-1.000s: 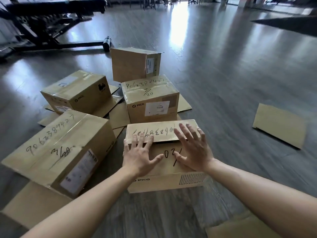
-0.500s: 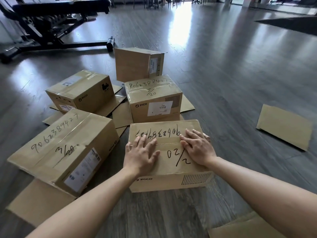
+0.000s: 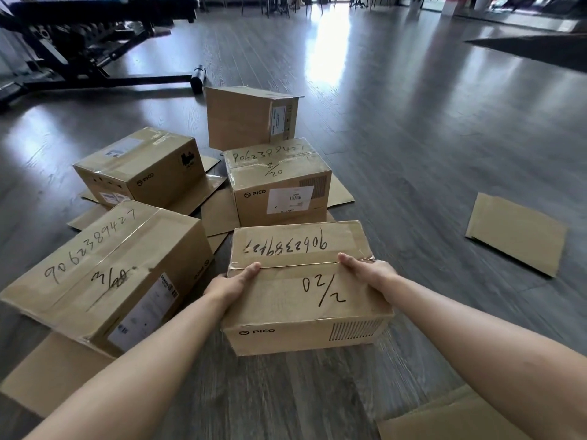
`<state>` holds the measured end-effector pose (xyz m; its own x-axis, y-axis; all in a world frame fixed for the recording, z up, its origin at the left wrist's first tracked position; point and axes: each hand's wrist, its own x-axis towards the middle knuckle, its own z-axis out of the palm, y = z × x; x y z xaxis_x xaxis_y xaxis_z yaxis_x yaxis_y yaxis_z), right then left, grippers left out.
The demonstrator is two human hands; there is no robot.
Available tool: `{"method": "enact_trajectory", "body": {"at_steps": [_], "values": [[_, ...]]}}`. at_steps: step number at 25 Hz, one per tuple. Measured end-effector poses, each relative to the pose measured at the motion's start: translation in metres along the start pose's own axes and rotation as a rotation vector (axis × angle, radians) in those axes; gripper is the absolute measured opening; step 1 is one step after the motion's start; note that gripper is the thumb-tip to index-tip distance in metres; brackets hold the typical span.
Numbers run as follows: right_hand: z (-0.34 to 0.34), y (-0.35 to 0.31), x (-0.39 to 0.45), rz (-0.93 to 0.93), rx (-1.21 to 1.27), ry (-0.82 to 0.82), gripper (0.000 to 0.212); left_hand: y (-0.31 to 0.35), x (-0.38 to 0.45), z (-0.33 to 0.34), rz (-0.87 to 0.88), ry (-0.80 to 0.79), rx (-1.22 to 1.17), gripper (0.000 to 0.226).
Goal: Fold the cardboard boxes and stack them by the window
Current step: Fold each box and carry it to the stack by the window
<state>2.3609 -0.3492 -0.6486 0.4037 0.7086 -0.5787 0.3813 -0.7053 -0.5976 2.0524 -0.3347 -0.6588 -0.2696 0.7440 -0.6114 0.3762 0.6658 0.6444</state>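
- Box [image 3: 301, 281] sat on the floor [image 3: 428, 154] right in front of me, centred btw both arms, long axis running left-right, flaps down and taped seam across the top.
- My left hand [image 3: 233, 282] gripped its left side, thumb over the top edge at the seam; right hand [image 3: 370, 269] did the same on the right side. Fingers wrapped down the ends, mostly hidden.
- Both hands about equally near, so I judged next move as a straight two-hand lift.
- Writing on top, upside down to me: "906238 94 27"-ish, and "2/20". Near face read "PICO" w/ logo, plus a striped print patch at right.
- Box behind it [image 3: 279, 182]: "906238 8427", "2/20", "PICO", white label too small to read.
- Big left box [image 3: 104, 271]: "90623894427", "3/20" approx.
- Far-left box [image 3: 139, 169]: "PICO".
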Motion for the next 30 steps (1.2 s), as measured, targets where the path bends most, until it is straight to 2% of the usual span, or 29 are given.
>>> {"method": "enact_trajectory", "body": {"at_steps": [2, 4, 10, 15, 18, 21, 24, 28, 30], "values": [[-0.001, 0.004, 0.001, 0.001, 0.065, -0.044, 0.091, -0.003, 0.001, 0.003, -0.036, -0.075, -0.088, 0.098], [0.001, 0.006, -0.003, -0.006, 0.091, -0.058, 0.087, -0.007, 0.005, 0.002, -0.022, -0.099, -0.105, 0.092], [-0.008, -0.002, -0.019, -0.079, 0.138, -0.004, 0.082, 0.004, -0.005, -0.006, 0.061, -0.074, -0.148, 0.091], [-0.054, -0.055, -0.069, -0.167, 0.145, 0.067, 0.083, 0.053, -0.05, -0.041, 0.091, -0.071, -0.254, 0.094], [-0.11, -0.112, -0.135, -0.198, 0.114, 0.11, 0.084, 0.105, -0.111, -0.083, 0.099, -0.052, -0.301, 0.093], [-0.175, -0.169, -0.209, -0.199, 0.096, 0.102, 0.093, 0.162, -0.188, -0.128, 0.084, -0.107, -0.351, 0.092], [-0.252, -0.237, -0.288, -0.231, 0.099, 0.108, 0.081, 0.237, -0.285, -0.184, 0.087, -0.113, -0.38, 0.08], [-0.346, -0.319, -0.393, -0.259, 0.085, 0.109, 0.09, 0.336, -0.409, -0.255, 0.146, -0.11, -0.401, 0.06], [-0.382, -0.355, -0.436, -0.265, 0.095, 0.079, 0.096, 0.378, -0.454, -0.287, 0.173, -0.09, -0.429, 0.057]]}}
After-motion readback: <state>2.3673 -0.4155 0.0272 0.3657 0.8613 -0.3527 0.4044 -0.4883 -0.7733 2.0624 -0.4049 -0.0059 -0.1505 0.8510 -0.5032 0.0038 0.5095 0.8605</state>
